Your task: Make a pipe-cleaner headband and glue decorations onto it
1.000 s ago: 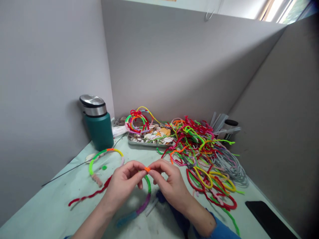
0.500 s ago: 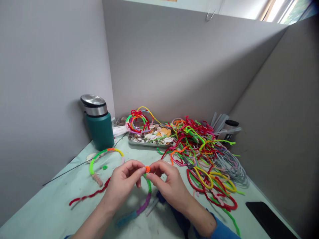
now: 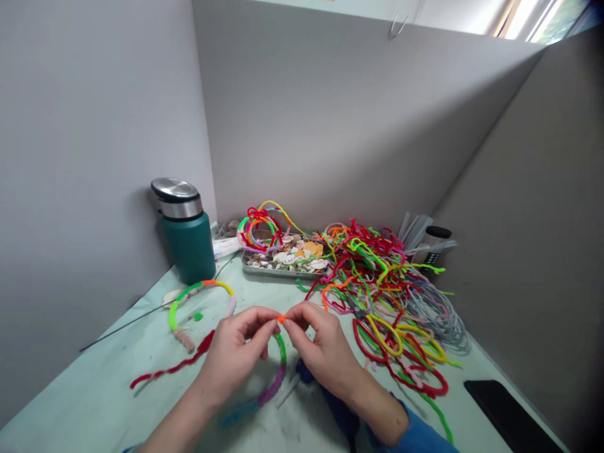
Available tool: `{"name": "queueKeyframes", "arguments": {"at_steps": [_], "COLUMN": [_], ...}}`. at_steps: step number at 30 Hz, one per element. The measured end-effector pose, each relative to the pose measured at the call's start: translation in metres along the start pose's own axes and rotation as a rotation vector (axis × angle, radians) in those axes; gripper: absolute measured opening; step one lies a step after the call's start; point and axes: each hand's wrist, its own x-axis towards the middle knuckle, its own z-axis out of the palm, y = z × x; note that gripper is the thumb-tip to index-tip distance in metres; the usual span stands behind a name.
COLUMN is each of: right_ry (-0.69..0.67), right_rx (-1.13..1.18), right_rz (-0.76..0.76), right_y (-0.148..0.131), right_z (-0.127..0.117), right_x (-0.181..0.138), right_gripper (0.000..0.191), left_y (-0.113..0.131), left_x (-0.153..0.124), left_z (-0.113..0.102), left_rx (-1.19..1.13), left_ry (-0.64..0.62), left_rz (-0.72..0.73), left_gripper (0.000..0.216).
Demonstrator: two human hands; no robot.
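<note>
A small bit of orange pipe cleaner point(image 3: 282, 319) is pinched between the fingertips of my left hand point(image 3: 240, 345) and my right hand point(image 3: 322, 345). Just below the fingers curves a strip of green, purple and blue pipe cleaner point(image 3: 272, 391); whether it joins the orange bit is hidden. To the left lies a multicoloured pipe-cleaner ring point(image 3: 173, 312), with a red pipe cleaner point(image 3: 174, 367) running under my left wrist. A dark blue glue gun point(image 3: 340, 412) with a pale stick-like tip lies partly under my right forearm.
A teal bottle point(image 3: 189, 248) stands at the back left. Behind my hands sits a metal tray point(image 3: 283, 274) of shells. A heap of pipe cleaners point(image 3: 372, 258), scissors point(image 3: 384, 336) and a black phone-like slab point(image 3: 504, 409) are on the right. Grey partition walls point(image 3: 330, 126) enclose the table.
The fingertips of both hands have closed further over the orange piece, so less of it shows. Everything on the table stays in place; the view shifts very slightly.
</note>
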Motion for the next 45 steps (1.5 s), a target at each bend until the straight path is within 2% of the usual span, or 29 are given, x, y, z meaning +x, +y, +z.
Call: {"name": "queueKeyframes", "arguments": {"at_steps": [7, 15, 21, 24, 28, 31, 34, 37, 42, 45], "right_ry": [-0.064, -0.065, -0.018, -0.057, -0.104, -0.082, -0.067, -0.05, 0.007, 0.001], "right_rx": [0.049, 0.172, 0.211, 0.109, -0.162, -0.372, -0.442, -0.355, -0.067, 0.094], "right_rz": [0.021, 0.178, 0.198, 0.159, 0.057, -0.065, -0.161, -0.143, -0.099, 0.002], "right_y": [0.0, 0.0, 0.001, 0.001, 0.002, 0.002, 0.002, 0.003, 0.001, -0.001], "right_z": [-0.007, 0.0, 0.006, 0.003, -0.001, -0.002, -0.003, -0.004, -0.006, -0.006], "right_x": [0.003, 0.001, 0.002, 0.003, 0.002, 0.0, -0.001, 0.0, 0.003, 0.004], "right_gripper": [0.013, 0.019, 0.013, 0.008, 0.006, 0.007, 0.01, 0.013, 0.018, 0.018], "left_y": [0.004, -0.002, -0.004, -0.004, -0.004, -0.002, 0.0, 0.0, -0.001, -0.001], "left_x": [0.003, 0.005, 0.003, 0.002, 0.001, 0.001, 0.001, 0.001, 0.002, 0.003], "left_z": [-0.007, -0.002, 0.003, 0.003, 0.002, 0.0, -0.001, -0.002, -0.004, -0.006], "left_rx": [-0.138, -0.175, -0.133, -0.119, -0.194, -0.231, -0.268, -0.377, -0.576, -0.698], "left_ry": [-0.118, -0.025, -0.05, -0.027, -0.011, -0.008, 0.0, -0.015, -0.081, -0.165], "left_rz": [-0.151, -0.126, -0.133, -0.115, -0.107, -0.096, -0.093, -0.107, -0.203, -0.285], "left_gripper": [0.018, 0.02, 0.021, 0.019, 0.017, 0.019, 0.018, 0.017, 0.017, 0.018]}}
